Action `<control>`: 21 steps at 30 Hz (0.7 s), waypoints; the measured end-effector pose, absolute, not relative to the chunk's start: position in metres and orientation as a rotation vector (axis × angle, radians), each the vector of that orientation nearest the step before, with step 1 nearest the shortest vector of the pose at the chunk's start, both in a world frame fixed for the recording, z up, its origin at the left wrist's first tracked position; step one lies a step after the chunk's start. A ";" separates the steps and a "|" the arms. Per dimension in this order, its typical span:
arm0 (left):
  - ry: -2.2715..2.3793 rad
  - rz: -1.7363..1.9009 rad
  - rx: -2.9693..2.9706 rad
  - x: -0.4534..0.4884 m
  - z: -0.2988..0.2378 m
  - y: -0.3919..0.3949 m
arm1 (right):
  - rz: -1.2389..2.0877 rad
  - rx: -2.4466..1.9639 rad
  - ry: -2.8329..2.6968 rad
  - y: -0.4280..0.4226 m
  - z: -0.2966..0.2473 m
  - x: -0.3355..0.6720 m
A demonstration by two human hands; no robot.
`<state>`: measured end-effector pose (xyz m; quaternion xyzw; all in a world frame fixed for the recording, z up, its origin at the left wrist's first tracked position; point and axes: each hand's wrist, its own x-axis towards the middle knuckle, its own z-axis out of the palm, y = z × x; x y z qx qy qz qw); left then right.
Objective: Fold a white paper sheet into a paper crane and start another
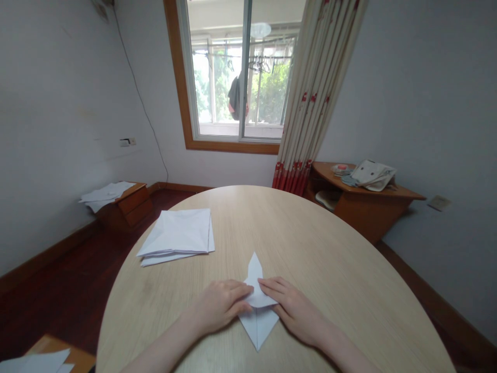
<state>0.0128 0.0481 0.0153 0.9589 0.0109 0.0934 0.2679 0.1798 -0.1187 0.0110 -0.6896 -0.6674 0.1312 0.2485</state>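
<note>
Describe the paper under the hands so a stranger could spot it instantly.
On the round wooden table, look at the near edge, where the left hand and right hand press on a white folded paper. Unlike the flat stack of sheets farther left, it is a narrow pointed diamond.

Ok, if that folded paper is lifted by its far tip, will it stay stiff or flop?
The folded paper is layered and creased into a narrow pointed shape, so it will probably hold stiffer than a flat sheet, though the thin tip may bend. It looks very light, and likely slides easily on the smooth table.
</note>
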 end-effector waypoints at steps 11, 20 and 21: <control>0.340 0.451 2.407 0.028 -0.006 0.035 | 0.230 -1.899 -1.658 -0.113 -0.002 0.175; 0.542 0.474 2.258 0.032 0.001 0.024 | 0.207 -1.905 -1.436 -0.108 -0.002 0.167; 0.560 0.475 2.272 0.033 0.000 0.024 | 0.192 -1.924 -1.414 -0.108 -0.001 0.166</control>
